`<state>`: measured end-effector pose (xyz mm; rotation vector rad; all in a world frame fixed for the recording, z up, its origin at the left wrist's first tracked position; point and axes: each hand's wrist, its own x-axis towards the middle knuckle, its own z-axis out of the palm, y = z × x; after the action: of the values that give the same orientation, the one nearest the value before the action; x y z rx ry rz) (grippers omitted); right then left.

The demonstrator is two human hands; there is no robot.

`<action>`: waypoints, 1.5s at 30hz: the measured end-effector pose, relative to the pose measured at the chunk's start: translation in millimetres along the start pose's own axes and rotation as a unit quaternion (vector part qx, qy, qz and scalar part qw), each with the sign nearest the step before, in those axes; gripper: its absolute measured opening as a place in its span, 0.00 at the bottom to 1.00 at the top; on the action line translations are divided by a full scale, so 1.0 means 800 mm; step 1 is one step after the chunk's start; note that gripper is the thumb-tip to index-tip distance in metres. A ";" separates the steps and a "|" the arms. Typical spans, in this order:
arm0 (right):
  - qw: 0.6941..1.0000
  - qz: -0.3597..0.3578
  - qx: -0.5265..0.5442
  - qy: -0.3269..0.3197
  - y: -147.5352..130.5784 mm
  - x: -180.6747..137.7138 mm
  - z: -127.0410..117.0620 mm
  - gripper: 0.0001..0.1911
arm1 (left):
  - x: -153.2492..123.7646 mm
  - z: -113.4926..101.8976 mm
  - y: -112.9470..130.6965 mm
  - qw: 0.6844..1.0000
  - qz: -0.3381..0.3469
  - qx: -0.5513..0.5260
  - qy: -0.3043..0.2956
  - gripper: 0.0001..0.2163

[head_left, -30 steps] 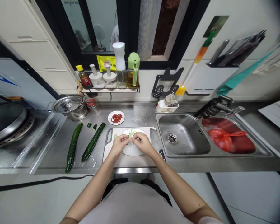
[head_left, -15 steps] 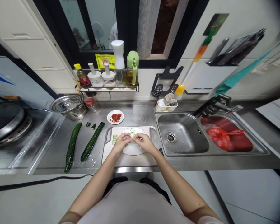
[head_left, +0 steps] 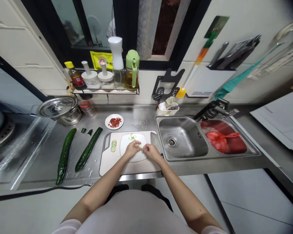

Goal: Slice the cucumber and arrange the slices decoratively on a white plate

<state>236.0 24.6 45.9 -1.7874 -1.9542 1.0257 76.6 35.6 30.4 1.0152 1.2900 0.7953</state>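
Observation:
Both my hands meet over a white plate (head_left: 125, 141) that lies on a cutting board (head_left: 108, 165). A small pale cucumber slice (head_left: 140, 146) shows between my fingertips. My left hand (head_left: 133, 149) is closed in a pinch on its left side. From the right, my right hand (head_left: 150, 151) pinches at the slice's edge. Thin cucumber pieces (head_left: 132, 137) lie at the plate's far side, beyond my fingers. Left of the plate, a short overlapping row of cucumber slices (head_left: 113, 146) rests on the board.
Two long cucumbers, one left (head_left: 66, 156) and one nearer the board (head_left: 89, 149), lie beside two cut ends (head_left: 89, 132). Behind the board is a dish of chopped red pieces (head_left: 114, 122). A lidded pot (head_left: 68, 113) stands back left; a sink (head_left: 185, 139) is at right.
My hands have drawn back from the cucumber pieces at the plate's far side, toward its right middle. The slice stays between them. The whole view has shifted a little.

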 end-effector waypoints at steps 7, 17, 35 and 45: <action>0.987 0.027 -0.157 0.027 -0.004 0.000 0.002 0.07 | 0.022 0.006 -0.008 0.972 0.055 0.228 0.016 0.13; 0.973 0.009 -0.223 0.053 0.002 0.002 0.014 0.07 | 0.026 0.008 -0.008 0.942 0.087 0.324 0.010 0.14; 0.963 -0.049 -0.216 0.155 0.007 -0.037 0.034 0.11 | 0.019 0.004 -0.016 0.917 0.154 0.367 0.017 0.10; 0.953 -0.054 -0.254 0.153 0.007 -0.036 0.034 0.11 | 0.015 0.005 -0.017 0.899 0.150 0.412 0.017 0.10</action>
<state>228.1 -11.4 29.9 -1.9099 -2.2055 0.1883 81.0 41.1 13.4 1.9180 1.5583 0.4725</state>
